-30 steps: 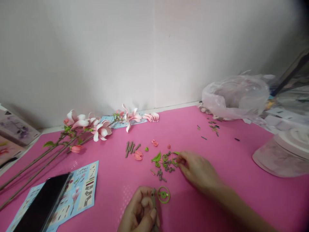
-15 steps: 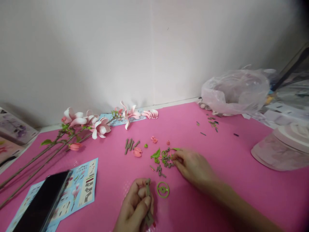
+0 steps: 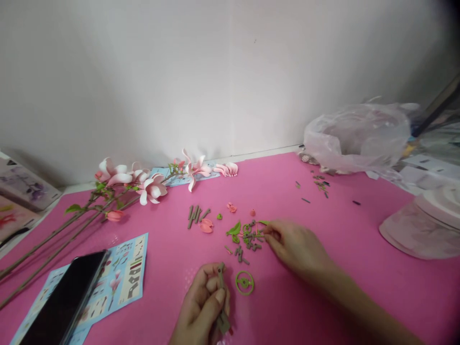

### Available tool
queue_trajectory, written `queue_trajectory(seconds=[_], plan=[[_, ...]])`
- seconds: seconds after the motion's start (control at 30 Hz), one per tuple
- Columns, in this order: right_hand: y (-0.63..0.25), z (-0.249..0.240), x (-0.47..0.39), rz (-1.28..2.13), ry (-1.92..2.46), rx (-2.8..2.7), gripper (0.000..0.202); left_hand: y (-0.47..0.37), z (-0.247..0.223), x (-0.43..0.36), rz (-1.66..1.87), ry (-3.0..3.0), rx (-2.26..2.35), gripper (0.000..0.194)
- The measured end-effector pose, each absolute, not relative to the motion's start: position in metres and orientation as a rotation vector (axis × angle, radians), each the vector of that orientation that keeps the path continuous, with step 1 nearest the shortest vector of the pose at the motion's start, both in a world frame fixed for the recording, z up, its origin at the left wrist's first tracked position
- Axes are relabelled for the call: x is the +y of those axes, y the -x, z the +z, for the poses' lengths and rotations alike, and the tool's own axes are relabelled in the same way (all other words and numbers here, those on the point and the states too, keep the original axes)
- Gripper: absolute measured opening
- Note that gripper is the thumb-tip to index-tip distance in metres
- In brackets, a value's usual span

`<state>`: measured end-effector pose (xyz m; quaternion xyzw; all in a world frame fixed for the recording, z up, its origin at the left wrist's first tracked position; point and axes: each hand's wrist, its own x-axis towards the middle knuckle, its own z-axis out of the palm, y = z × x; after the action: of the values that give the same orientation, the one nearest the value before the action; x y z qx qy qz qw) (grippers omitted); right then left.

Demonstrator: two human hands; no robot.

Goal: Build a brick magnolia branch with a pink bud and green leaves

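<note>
— Left hand is gripping a grey-brown plastic stem, its long axis pointing toward the pink mat's far edge.
— Beyond, right hand is sitting just right of the small green-and-brown plastic parts; grasping any? Can't tell.

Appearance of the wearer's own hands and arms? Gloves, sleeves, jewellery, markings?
Left hand: no glove; forearm out of frame. Right hand: no glove; forearm bare as far as it shows, no sleeve, watch or bracelet. No rings or markings discernible; nail detail too small to tell.
</note>
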<state>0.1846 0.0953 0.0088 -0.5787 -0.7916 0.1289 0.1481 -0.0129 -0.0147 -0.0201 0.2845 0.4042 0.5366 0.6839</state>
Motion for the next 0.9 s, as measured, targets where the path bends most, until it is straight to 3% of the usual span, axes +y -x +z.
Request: queue_trajectory(seconds=[0.9], plan=[[-0.178,-0.002,0.098,0.338,1.635,-2.290,0.019,0.010,-0.020,-0.013,1.243,-0.700,0.872,0.028]])
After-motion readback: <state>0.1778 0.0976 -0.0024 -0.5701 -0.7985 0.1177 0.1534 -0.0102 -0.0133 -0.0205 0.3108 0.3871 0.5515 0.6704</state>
